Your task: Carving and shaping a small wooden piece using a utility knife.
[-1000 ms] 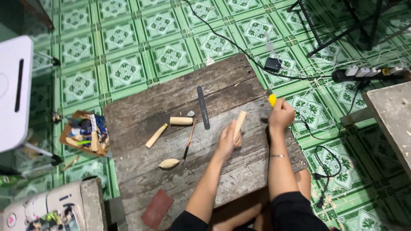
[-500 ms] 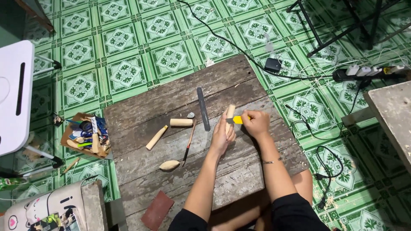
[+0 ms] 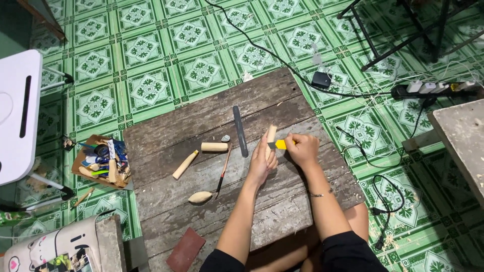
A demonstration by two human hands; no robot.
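My left hand (image 3: 263, 160) grips a short pale wooden stick (image 3: 271, 135) upright over the weathered wooden board (image 3: 166, 136). My right hand (image 3: 301, 148) holds a yellow-handled knife (image 3: 279, 145) with its blade against the stick's side. On the board to the left lie a dark flat file (image 3: 240, 131), a short wooden dowel (image 3: 215, 147), a longer tapered stick (image 3: 185, 164), a thin pencil-like tool (image 3: 224, 170), a small grey piece (image 3: 225, 138) and a carved oval wood piece (image 3: 200, 197).
A small box of tools (image 3: 103, 161) sits left of the board on the green tiled floor. A reddish sanding block (image 3: 185, 250) lies at the board's near edge. Cables, a black adapter (image 3: 320, 79) and a power strip (image 3: 433, 89) lie to the right; a white stool (image 3: 20, 111) stands left.
My right hand has brought the yellow knife from the board's right edge over to the stick, and my left hand has turned the stick more upright.
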